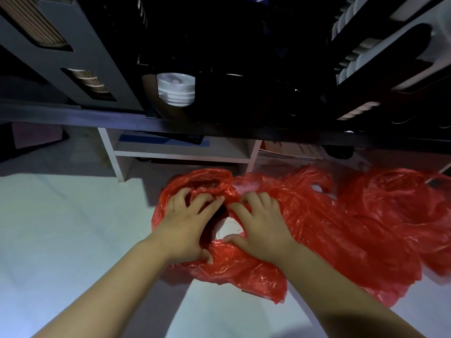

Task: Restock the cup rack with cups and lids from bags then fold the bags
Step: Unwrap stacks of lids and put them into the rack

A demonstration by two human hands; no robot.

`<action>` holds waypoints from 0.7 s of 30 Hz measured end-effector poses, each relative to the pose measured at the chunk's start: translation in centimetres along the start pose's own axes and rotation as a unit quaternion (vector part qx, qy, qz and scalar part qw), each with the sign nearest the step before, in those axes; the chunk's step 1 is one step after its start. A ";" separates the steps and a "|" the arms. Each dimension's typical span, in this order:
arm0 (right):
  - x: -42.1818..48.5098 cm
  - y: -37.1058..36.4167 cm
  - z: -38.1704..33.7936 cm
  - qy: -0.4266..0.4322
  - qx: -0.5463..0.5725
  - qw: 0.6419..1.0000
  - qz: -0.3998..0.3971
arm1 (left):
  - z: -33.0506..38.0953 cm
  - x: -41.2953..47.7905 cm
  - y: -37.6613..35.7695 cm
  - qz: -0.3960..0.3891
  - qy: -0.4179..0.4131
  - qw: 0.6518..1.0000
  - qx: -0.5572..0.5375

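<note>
A red plastic bag lies on the pale floor in front of me, its mouth spread apart. My left hand grips the left edge of the opening, fingers curled into the plastic. My right hand grips the right edge the same way. Between the hands a white lid or cup shows inside the bag. Another crumpled red bag lies to the right. Above stands the dark cup rack with a stack of white lids in one slot.
A white low shelf unit stands under the rack's dark base edge. More white stacked cups sit in the rack's right side, brown cups in its left slots. The pale floor stretches out to the left.
</note>
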State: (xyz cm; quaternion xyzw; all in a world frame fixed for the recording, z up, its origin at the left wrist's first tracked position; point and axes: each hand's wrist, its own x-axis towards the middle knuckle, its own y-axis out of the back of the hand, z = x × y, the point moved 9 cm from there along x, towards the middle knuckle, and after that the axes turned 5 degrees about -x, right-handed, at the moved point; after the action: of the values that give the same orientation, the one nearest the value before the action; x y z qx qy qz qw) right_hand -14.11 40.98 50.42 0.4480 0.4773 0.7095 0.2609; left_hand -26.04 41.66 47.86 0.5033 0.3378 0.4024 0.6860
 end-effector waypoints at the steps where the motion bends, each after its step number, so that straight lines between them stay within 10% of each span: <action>1: 0.1 0.0 -0.4 0.026 0.006 1.000 0.001 | 0.0 0.0 0.0 0.003 0.003 1.000 -0.001; 13: 0.0 -4.5 -2.7 0.129 0.004 0.931 -0.341 | -0.3 0.0 -0.3 -0.002 -0.013 1.000 -0.009; 21: -0.9 -5.2 -3.0 0.087 0.002 0.914 -0.397 | -0.3 -0.2 -0.5 -0.001 -0.025 1.000 -0.010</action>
State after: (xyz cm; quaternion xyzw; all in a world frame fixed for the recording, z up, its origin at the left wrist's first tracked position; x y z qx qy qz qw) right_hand -16.68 41.05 44.85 0.1588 0.6381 0.5825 0.4779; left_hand -26.30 41.48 47.36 0.5062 0.3166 0.3924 0.6996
